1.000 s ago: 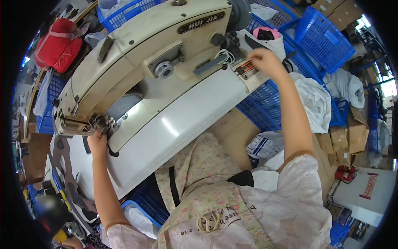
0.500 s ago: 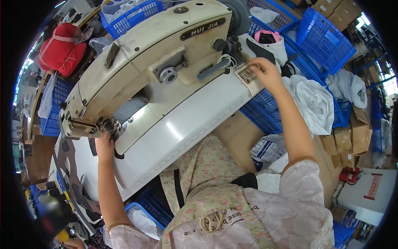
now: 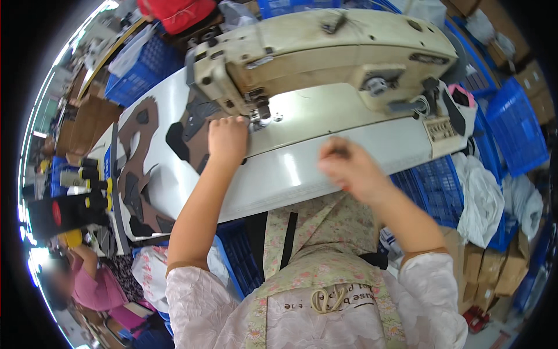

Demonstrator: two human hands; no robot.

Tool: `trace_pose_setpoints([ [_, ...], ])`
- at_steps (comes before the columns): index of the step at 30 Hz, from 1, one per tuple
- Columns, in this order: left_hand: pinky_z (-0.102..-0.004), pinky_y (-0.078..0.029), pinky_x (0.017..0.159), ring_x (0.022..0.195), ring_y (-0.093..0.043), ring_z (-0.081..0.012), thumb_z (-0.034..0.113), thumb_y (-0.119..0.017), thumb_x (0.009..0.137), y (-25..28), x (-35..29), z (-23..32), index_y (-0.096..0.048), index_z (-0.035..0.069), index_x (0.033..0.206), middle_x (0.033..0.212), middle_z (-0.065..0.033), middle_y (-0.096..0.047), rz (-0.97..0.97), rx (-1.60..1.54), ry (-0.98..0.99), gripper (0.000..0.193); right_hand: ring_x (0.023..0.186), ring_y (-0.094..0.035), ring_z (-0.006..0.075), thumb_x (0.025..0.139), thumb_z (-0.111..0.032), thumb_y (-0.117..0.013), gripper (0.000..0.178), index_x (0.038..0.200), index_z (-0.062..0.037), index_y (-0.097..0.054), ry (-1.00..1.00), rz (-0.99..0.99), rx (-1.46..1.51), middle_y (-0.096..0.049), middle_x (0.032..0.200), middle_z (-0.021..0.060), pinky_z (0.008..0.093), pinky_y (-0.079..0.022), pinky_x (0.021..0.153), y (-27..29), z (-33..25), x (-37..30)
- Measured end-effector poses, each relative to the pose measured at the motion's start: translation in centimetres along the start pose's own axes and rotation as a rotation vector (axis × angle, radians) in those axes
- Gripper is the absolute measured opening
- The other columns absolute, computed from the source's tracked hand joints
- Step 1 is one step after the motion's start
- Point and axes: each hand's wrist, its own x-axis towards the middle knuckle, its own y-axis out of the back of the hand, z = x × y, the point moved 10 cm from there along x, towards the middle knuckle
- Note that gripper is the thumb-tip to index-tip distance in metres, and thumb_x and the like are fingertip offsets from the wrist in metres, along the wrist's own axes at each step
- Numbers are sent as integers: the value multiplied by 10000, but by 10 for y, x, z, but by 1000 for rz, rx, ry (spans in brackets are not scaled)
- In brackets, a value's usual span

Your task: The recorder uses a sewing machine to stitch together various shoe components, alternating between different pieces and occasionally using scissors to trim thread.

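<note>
The cream sewing machine (image 3: 308,70) stands on a white table (image 3: 273,183). Just left of its presser foot (image 3: 260,121), my left hand (image 3: 228,138) rests with its fingers bent and together, at the edge of a brown and black cut piece (image 3: 197,119). Its fingertips, and whatever they may grip, are hidden. My right hand (image 3: 351,168) is in the air over the table's front edge, right of the needle area. It is closed and blurred by motion; a small dark spot shows at its fingers, too smeared to name.
More brown cut pieces with black patches (image 3: 136,192) lie at the table's left end. A switch plate (image 3: 440,129) sits at the right end. Blue crates (image 3: 517,125) and white cloth bundles (image 3: 479,200) crowd the right. Another person in pink (image 3: 99,285) is at lower left.
My right hand has left the switch plate at the table's right end and come back toward the middle, now closed. My left hand stays near the needle area. The whole view has shifted and turned.
</note>
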Motion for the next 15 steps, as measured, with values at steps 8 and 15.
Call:
trace_pose_setpoints([
  [8, -362, -397, 818, 936, -589, -235, 275, -567, 839, 18, -17, -11, -632, 78, 1007, 965, -95, -637, 173, -327, 68, 267, 709, -656, 221, 865, -123, -699, 903, 1516, 42, -94, 703, 289, -817, -668, 1013, 128, 303, -524, 620, -151, -38, 66],
  [15, -363, -402, 835, 971, -591, -239, 253, -571, 841, 6, -22, -7, -635, 64, 1051, 1021, -111, -647, 231, -392, 13, 289, 714, -601, 134, 968, -112, -568, 751, 1522, 16, -77, 921, 261, -379, -623, 1156, 143, 258, -496, 656, -149, -47, 88],
])
